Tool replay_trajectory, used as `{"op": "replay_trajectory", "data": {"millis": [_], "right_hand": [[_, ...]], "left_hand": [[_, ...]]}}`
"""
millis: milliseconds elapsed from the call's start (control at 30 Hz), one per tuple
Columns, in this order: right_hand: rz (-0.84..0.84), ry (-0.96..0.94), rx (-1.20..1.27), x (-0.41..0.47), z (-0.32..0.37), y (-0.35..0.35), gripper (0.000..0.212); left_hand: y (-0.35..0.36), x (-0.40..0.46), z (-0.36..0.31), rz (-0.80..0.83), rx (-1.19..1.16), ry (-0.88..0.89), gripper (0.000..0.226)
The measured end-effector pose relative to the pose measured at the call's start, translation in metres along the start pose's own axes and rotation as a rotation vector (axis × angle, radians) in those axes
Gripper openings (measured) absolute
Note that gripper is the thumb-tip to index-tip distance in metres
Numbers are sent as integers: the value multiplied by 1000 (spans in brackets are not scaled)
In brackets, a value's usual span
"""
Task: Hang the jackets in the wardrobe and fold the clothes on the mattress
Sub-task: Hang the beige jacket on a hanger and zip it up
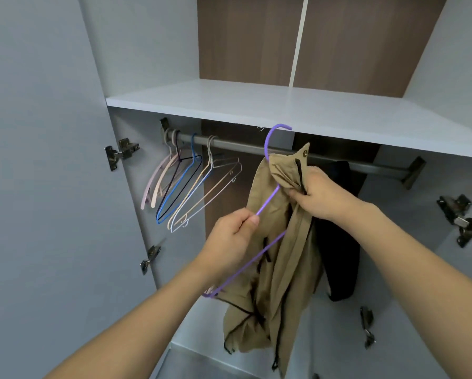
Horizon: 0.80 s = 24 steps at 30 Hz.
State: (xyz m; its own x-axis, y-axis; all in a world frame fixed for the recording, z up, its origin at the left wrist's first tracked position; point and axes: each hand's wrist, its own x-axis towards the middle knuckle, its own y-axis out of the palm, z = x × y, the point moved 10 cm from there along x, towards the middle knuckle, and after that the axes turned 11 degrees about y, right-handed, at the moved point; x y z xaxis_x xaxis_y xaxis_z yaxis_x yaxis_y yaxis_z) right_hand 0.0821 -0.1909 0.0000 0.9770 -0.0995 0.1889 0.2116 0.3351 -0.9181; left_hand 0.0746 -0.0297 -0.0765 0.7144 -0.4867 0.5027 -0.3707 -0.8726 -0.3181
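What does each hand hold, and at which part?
The left hand pinches the purple wire hanger on its sloping arm. The right hand grips the tan fabric jacket at its bunched collar.

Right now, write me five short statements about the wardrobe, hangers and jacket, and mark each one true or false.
1. The left hand holds the purple hanger. True.
2. The purple hanger's hook is already over the rail. False: it is in front of the rail, not hooked on.
3. The right hand grips the tan jacket. True.
4. The empty hangers hang at the rail's right end. False: left end.
5. A dark garment already hangs from the rail. True.
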Motion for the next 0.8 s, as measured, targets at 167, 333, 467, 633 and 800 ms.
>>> {"op": "replay_trajectory", "data": {"millis": [167,333,467,633,800], "right_hand": [[-16,44,-48,-1,-14,-11,25],[-52,38,92,-9,-18,-29,32],[-119,46,204,-13,-22,-40,27],[-118,116,263,-7,-37,-32,30],[-8,151,122,-10,-52,-13,25]], "left_hand": [[-11,-5,42,-133,-448,-443,13],[55,-81,75,529,-364,-760,51],[87,-99,86,381,-334,-719,111],[64,-83,121,149,79,-568,28],[-22,-75,137,123,-186,-719,24]]}}
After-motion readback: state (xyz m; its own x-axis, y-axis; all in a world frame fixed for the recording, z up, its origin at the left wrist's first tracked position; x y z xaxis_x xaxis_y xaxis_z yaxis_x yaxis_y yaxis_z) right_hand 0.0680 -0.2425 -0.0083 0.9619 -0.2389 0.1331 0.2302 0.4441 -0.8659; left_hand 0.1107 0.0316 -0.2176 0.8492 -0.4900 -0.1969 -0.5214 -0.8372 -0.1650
